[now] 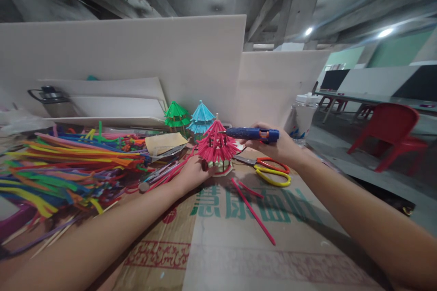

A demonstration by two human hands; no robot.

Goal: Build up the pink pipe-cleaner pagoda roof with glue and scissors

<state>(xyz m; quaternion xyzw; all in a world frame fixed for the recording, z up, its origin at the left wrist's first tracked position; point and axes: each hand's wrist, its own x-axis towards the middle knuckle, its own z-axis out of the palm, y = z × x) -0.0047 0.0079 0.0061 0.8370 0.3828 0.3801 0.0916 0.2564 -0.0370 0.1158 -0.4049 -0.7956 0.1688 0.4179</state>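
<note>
While the left hand holds a pink pavilion (conical, tiered, strip-roofed) low down, the right hand grips a blue plastic glue gun.

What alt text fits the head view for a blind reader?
The right hand holds a blue glue gun, its nozzle at the roof of a pink pavilion model that the left hand holds. Behind stand a green model and a light-blue model; pipe cleaners lie left, scissors right.

glue gun: smooth plastic | pink strips: matt | scissors: metal blades
</note>
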